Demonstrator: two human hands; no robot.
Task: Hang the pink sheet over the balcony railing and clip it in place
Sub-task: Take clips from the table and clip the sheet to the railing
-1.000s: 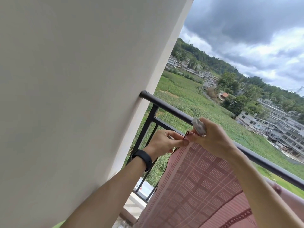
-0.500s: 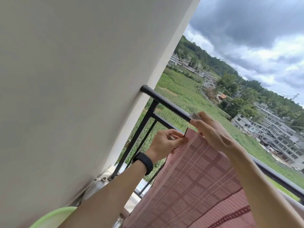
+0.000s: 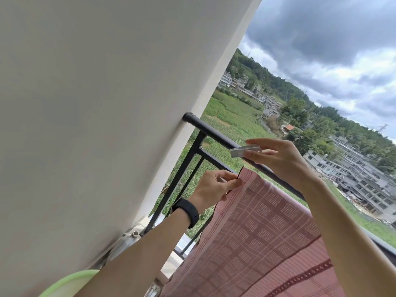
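Head view: the left hand [image 3: 216, 187] reaches up and pinches the top corner of the pink sheet [image 3: 267, 232] between thumb and finger. The sheet hangs over the top bar of the railing [image 3: 214, 130]. The right hand [image 3: 278, 159] is up above the bar — its thumb and fingers hold a white clip [image 3: 244, 151], just above the sheet's corner and not touching it.

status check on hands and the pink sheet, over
Left hand pinches pink sheet corner by railing. Right hand holds clip, not yet on. No obstruction seen.
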